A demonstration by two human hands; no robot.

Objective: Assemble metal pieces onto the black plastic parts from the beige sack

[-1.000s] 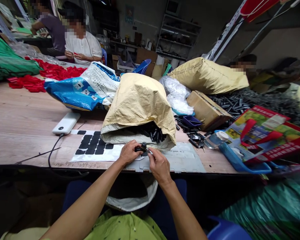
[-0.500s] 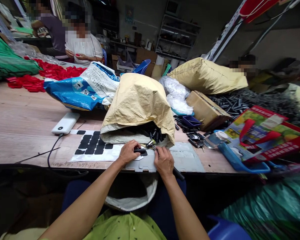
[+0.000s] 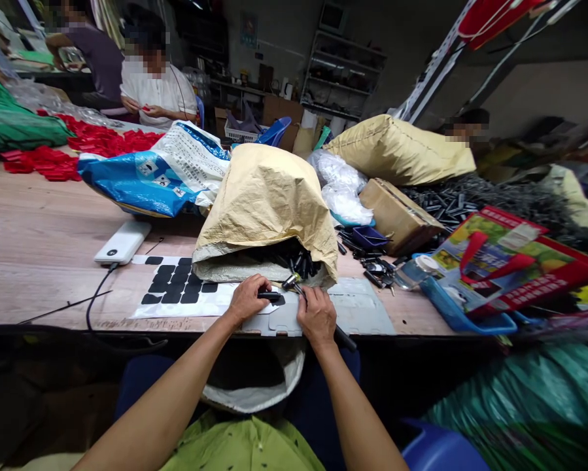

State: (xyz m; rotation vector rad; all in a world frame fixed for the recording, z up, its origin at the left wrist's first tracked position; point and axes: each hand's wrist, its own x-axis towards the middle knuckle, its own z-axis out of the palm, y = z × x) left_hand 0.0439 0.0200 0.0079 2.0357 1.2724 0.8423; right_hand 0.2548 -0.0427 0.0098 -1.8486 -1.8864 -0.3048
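Note:
My left hand [image 3: 247,299] is closed around a small black tube-like piece [image 3: 270,296], which points right over the grey board [image 3: 367,311]. In my right hand [image 3: 318,315] is a hammer-like tool [image 3: 290,281]. Its shiny metal head sticks out past the fingertips and its black handle [image 3: 345,338] comes out behind the palm. Just beyond both hands lies a tan woven sack [image 3: 269,190], its mouth facing me with many black pieces [image 3: 301,261] inside. To the left, a white sheet carries black square stickers [image 3: 178,281].
A white power bank [image 3: 123,243] with a cable lies left. Behind it are a blue-and-white bag [image 3: 151,173] and red pieces [image 3: 43,163]. On the right stand a wooden box [image 3: 396,212], a clear jar [image 3: 416,271], and a red gift bag [image 3: 509,268] in a blue tray. Co-workers sit behind.
The whole view has shifted slightly, so things appear a little further left. Both hands keep their hold on the black piece and the tool, in nearly the same place over the board.

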